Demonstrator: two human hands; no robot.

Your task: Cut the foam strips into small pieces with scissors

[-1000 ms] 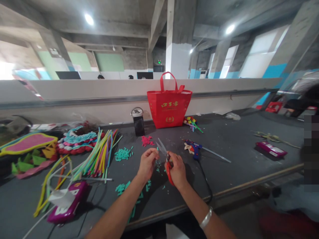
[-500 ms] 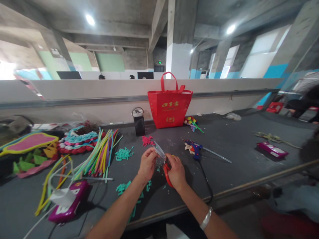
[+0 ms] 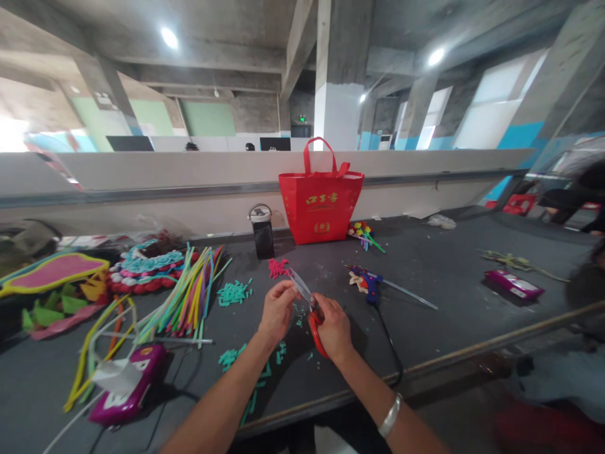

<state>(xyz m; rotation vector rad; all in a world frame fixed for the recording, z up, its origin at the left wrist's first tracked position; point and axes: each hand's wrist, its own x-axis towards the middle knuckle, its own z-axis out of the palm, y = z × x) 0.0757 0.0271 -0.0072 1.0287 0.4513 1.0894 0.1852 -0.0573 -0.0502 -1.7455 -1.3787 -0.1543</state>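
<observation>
Red-handled scissors (image 3: 316,334) are in my right hand (image 3: 333,328), whose fingers wrap round the handles. Their blades (image 3: 301,285) point up and away to the left. My left hand (image 3: 278,309) is pinched close beside the blades, and what it holds is too small to make out. Below and left of the hands lie short cut teal pieces (image 3: 230,357). Another teal pile (image 3: 234,292) lies further left, and a small heap of pinkish-red pieces (image 3: 278,268) sits just beyond the blade tips.
Bundled coloured pipe cleaners (image 3: 191,296) and a purple tissue pack (image 3: 127,391) lie left. Behind stand a black tumbler (image 3: 263,236) and a red bag (image 3: 321,211). A blue glue gun (image 3: 371,284) with its cord lies right, near another purple pack (image 3: 514,285).
Both hands and the scissors stay in almost the same place. The whole view has shifted very slightly.
</observation>
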